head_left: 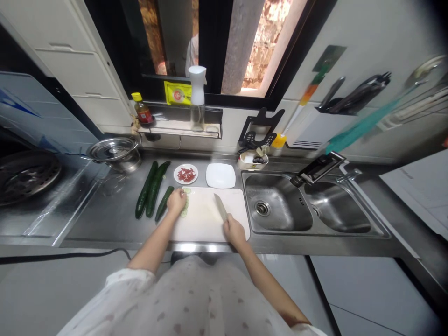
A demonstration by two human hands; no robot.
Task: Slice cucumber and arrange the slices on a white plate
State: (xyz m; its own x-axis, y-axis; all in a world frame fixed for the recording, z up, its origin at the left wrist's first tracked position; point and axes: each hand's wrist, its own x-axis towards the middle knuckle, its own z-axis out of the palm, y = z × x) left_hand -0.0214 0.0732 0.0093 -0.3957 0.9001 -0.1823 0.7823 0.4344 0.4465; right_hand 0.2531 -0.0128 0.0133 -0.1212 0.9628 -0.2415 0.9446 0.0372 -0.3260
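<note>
My right hand point(234, 231) is closed round the handle of a kitchen knife point(220, 207), its blade pointing away over the white cutting board point(203, 226). At the board's left edge, my left hand point(177, 201) has its fingers curled in beside a row of pale green cucumber slices point(184, 212). Whether something is inside those fingers is hidden. Just left of that hand lies a shorter piece of cucumber point(164, 204), partly covered by it. Two long cucumbers point(150, 190) rest side by side farther left on the steel counter.
Behind the board stand a small plate of chopped red pieces point(186, 174) and a square white plate point(220, 176). To the right is a double steel sink point(280, 224) with a tap point(348, 176). A lidded pot point(117, 151) and a glass bowl point(112, 183) stand at the left.
</note>
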